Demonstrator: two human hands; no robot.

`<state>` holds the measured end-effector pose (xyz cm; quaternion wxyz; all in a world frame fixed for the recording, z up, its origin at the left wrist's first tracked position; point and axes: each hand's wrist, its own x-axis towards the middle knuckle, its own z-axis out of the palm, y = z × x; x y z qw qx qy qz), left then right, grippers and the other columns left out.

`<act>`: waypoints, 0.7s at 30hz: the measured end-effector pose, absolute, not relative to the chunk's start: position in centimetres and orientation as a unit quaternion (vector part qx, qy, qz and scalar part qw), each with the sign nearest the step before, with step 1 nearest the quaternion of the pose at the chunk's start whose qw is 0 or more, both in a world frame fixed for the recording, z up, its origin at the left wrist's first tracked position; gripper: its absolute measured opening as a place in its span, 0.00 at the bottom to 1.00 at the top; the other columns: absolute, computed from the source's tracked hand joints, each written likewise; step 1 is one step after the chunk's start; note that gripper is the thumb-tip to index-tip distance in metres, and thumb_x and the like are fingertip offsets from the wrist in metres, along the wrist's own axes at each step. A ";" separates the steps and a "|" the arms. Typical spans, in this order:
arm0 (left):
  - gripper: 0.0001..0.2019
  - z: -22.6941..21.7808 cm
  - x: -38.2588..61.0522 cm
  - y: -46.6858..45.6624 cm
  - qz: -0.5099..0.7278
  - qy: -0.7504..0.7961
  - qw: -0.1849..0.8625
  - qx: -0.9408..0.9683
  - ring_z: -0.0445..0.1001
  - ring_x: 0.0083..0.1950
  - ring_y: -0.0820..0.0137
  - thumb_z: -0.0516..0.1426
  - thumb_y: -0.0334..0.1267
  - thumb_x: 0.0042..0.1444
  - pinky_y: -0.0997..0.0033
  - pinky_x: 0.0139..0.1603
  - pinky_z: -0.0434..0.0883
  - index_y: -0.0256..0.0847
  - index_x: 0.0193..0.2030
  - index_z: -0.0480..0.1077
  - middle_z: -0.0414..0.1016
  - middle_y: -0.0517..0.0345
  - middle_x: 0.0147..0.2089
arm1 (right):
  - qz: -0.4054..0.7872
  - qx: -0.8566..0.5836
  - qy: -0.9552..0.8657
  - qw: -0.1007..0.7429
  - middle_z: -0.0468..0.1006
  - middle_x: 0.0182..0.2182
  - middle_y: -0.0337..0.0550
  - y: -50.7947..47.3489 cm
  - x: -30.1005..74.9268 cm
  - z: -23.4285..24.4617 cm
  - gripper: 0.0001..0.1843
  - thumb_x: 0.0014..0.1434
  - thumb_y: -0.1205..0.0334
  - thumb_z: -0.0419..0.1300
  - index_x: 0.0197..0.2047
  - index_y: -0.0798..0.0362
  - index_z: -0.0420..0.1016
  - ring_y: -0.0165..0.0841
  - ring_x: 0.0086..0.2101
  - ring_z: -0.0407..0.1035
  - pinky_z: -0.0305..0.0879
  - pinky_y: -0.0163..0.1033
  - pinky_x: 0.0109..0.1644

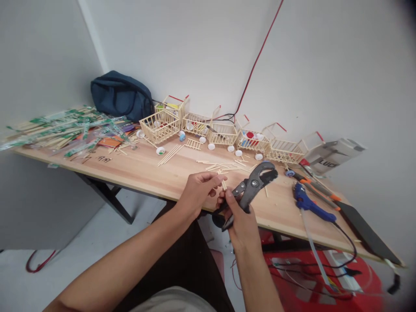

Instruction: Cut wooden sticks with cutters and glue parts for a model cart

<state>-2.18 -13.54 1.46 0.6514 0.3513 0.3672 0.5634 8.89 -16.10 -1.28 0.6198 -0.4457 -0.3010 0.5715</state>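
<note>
My right hand [242, 216] is wrapped round the handles of a grey-black ratchet cutter [251, 186], its curved head pointing up and to the right. Short pale wooden sticks [224, 184] stand between my two hands. My left hand [203, 190] pinches their upper end between thumb and fingers, while the right thumb and fingertips touch the lower end. Just beyond the hands, loose cut sticks [227, 166] lie scattered on the wooden table [139, 173]. Behind them is a row of small stick-built carts, one of them a cart [222, 134] with white round wheels.
Packaged chopsticks [65, 125] pile up at the left beside a blue bag [120, 93]. On the right lie a blue glue gun [310, 203], orange-handled pliers [316, 186], a dark flat slab [365, 232] and a white box [334, 154]. A red stool [367, 277] stands below, with cables across it.
</note>
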 end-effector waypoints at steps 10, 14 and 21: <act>0.16 2.5 -3.5 -12.7 0.479 0.351 0.703 0.391 0.61 0.19 0.82 0.69 0.43 0.38 0.77 0.23 0.57 0.30 0.24 0.72 0.67 0.61 0.20 | 0.512 -0.479 -0.431 0.569 0.77 0.25 0.38 -16.8 9.8 -0.9 0.13 0.50 0.56 0.67 0.34 0.56 0.75 0.29 0.26 0.70 0.68 0.36 0.34; 0.17 2.7 -3.5 -12.7 0.450 0.368 0.704 0.408 0.61 0.20 0.82 0.69 0.44 0.37 0.77 0.24 0.58 0.30 0.24 0.72 0.67 0.61 0.19 | 0.480 -0.466 -0.461 0.583 0.75 0.25 0.36 -16.9 9.7 -1.1 0.10 0.52 0.57 0.66 0.34 0.54 0.74 0.28 0.26 0.70 0.68 0.35 0.34; 0.18 2.7 -3.9 -12.9 0.414 0.364 0.686 0.476 0.61 0.21 0.80 0.66 0.47 0.41 0.77 0.26 0.58 0.31 0.25 0.73 0.67 0.60 0.20 | 0.462 -0.463 -0.508 0.561 0.75 0.25 0.37 -17.0 10.3 -1.8 0.09 0.53 0.57 0.65 0.32 0.54 0.74 0.29 0.27 0.70 0.67 0.36 0.34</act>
